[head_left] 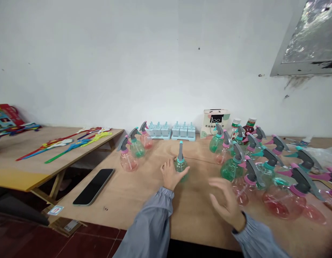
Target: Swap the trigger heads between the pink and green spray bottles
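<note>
My left hand [171, 174] is at a green spray bottle [181, 163] standing upright mid-table. Its thumb and fingers are spread on either side of the lower bottle, and I cannot make out firm contact. My right hand [225, 201], blurred by motion, hovers over the table to the right with thumb and fingers apart and nothing in them. Closest to it are a pink spray bottle [240, 188] and a green one [230, 170], part of a crowd of several pink and green bottles. On the left stand a pink bottle [128, 161], a green one [137, 148] and another pink one [146, 139].
Light-blue ice-pop moulds [183, 133] and a paper bag [214, 125] stand along the wall. A black phone [94, 186] lies on the left of the table [139, 200]. Another table [10, 154] holds colourful plastic sticks [74, 143]. Clear plastic [323, 156] lies far right.
</note>
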{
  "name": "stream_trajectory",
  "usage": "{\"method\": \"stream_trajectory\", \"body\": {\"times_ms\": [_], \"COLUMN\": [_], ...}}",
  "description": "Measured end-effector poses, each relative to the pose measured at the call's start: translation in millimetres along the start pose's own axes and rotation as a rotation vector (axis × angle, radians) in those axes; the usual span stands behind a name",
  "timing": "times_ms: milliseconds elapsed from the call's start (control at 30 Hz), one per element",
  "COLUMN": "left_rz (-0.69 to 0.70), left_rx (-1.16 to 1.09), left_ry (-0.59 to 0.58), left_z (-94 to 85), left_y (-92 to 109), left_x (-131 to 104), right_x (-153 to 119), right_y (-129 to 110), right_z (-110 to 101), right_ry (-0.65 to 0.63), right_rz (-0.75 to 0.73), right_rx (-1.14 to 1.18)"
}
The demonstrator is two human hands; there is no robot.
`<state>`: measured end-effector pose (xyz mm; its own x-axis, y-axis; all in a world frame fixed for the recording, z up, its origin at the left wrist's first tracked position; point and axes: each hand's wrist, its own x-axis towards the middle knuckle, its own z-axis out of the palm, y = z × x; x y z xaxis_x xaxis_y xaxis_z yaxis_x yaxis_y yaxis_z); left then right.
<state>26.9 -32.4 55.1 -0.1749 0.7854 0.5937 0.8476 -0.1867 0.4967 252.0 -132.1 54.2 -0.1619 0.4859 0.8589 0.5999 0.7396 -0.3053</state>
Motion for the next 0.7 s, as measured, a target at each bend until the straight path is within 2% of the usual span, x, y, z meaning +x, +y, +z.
{"method": "stream_trajectory", "body": {"times_ms": [67,133,200,267,367,400,433,467,500,533,567,633,700], "left_rz": [0.016,0.061,0.121,0.177,0.277,0.296,0.273,0.215,0.105,-0.079,-0.19,-0.334,-0.461], "left_rx": [0.016,0.029,0.027,-0.003,-0.132,-0.183,-0.219,-0.239,-0.231,-0.185,-0.156,-0.114,-0.05], "left_ry": [-0.01,-0.031,-0.05,-0.063,-0.094,-0.071,0.003,0.117,0.28,0.489,0.596,0.704,0.735], "left_z": [-1.1,0.3,4.5,9.8,12.5,10.1,5.5,-1.3,-10.1,-20.3,-31.3,-52.3,-66.6], "left_y": [2.9,3.9,3.8,2.3,-7.6,-14.3,-22.9,-33.6,-46.2,-60.5,-75.9,-107.7,-135.6], "left_x": [-3.6,-7.1,-10.4,-12.3,-7.5,-2.7,3.9,12.0,21.4,31.6,41.8,60.4,73.2], "right_x": [32.8,63.3,87.2,103.2,114.9,116.4,117.3,117.6,117.5,117.1,116.6,115.8,116.1], "right_y": [0.2,11.5,26.6,39.1,49.5,51.6,53.5,55.2,56.8,58.2,59.5,61.1,61.3], "right_z": [45.7,86.1,115.4,132.2,138.1,136.3,133.1,129.1,124.7,120.1,115.8,109.1,105.9], "right_ry": [-0.046,-0.099,-0.154,-0.183,-0.149,-0.126,-0.108,-0.1,-0.105,-0.122,-0.145,-0.2,-0.25], "right_rz": [0.205,0.327,0.366,0.373,0.415,0.442,0.474,0.508,0.543,0.577,0.61,0.666,0.689], "right_rx": [0.111,0.204,0.295,0.381,0.492,0.527,0.562,0.601,0.647,0.699,0.76,0.908,1.061]}}
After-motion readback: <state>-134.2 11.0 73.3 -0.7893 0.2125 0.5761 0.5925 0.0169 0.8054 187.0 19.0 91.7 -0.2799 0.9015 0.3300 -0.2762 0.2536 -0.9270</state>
